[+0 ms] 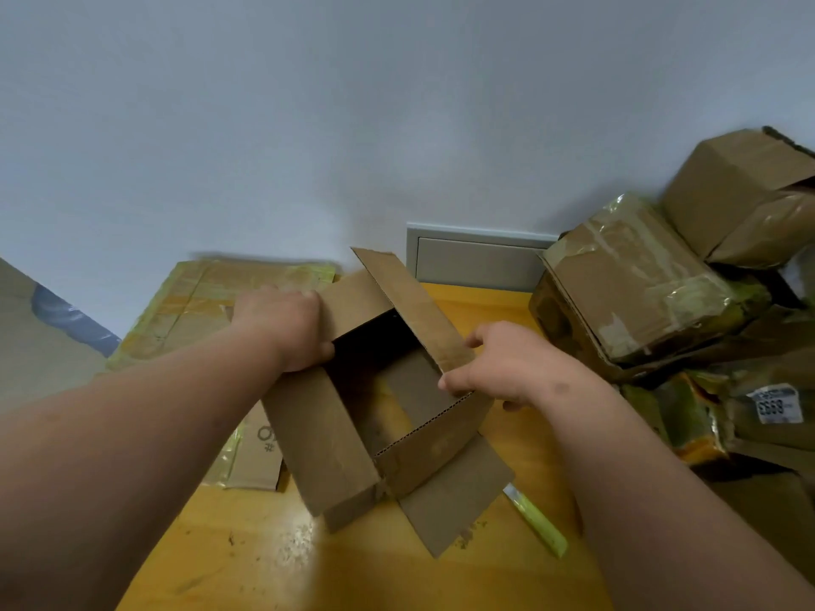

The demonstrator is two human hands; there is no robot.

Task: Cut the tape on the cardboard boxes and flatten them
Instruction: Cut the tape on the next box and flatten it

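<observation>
An open brown cardboard box (335, 438) stands on the yellow wooden floor (273, 562) in the middle of the head view, flaps spread, its dark inside showing. My left hand (286, 328) grips the box's far left flap, fingers curled over its edge. My right hand (507, 368) pinches the right wall and long upright flap near its corner. A yellow-green utility knife (536, 518) lies on the floor just right of the box, under my right forearm.
Flattened cardboard with yellow-green tape (207, 302) lies on the floor at the left. A heap of taped boxes (635, 293) fills the right side, one with a white label (776, 405). A grey wall with a low panel (476, 262) rises behind.
</observation>
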